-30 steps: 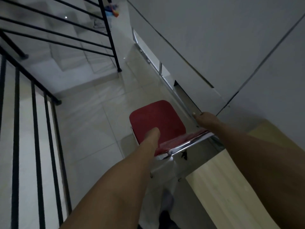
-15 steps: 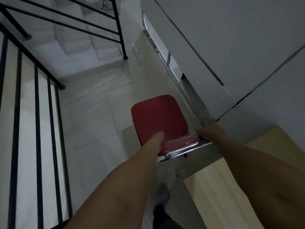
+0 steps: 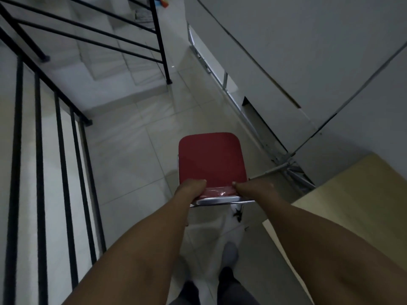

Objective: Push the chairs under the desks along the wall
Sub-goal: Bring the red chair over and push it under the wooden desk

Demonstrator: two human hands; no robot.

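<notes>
A red chair (image 3: 211,159) with a chrome frame stands on the pale tiled floor, seen from above and behind. My left hand (image 3: 190,190) grips the left end of its backrest top. My right hand (image 3: 253,189) grips the right end. A light wooden desk (image 3: 343,208) lies at the lower right against the grey wall, and the chair stands to its left, apart from it. The chair's legs are hidden under the seat.
Black metal railings (image 3: 63,150) run down the left side, with stairs (image 3: 110,51) beyond them. Grey wall panels (image 3: 286,62) with a metal frame at the floor line the right. My feet (image 3: 229,254) show at the bottom. Colourful items lie far back.
The chair has turned from an angled pose until its backrest faces me squarely. My right hand moved left from the wall side to the backrest's right end, and both hands now sit closer together.
</notes>
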